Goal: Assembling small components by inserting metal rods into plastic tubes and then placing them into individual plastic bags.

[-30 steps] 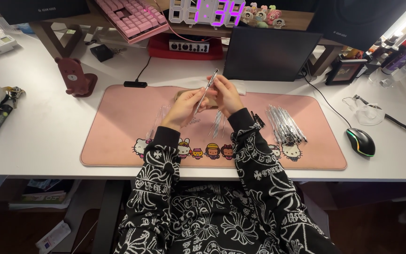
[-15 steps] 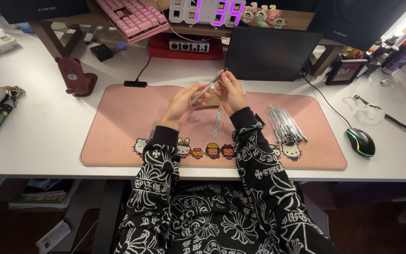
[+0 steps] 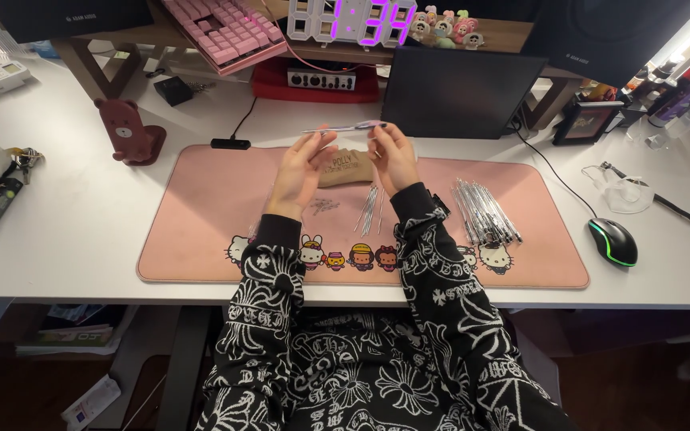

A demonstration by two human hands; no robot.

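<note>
Above the pink desk mat (image 3: 201, 231), left hand (image 3: 297, 169) and right hand (image 3: 393, 157) pinch a thin clear-sleeved pen (image 3: 345, 127) level by its ends (bare mat at nine o'clock); packaged pens (image 3: 485, 211) lie at four.

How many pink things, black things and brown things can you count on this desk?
Pink: 2, keyboard and desk mat
Black: 2, mouse and tablet
Brown: 2, bear stand and pouch
Total: 6
</note>
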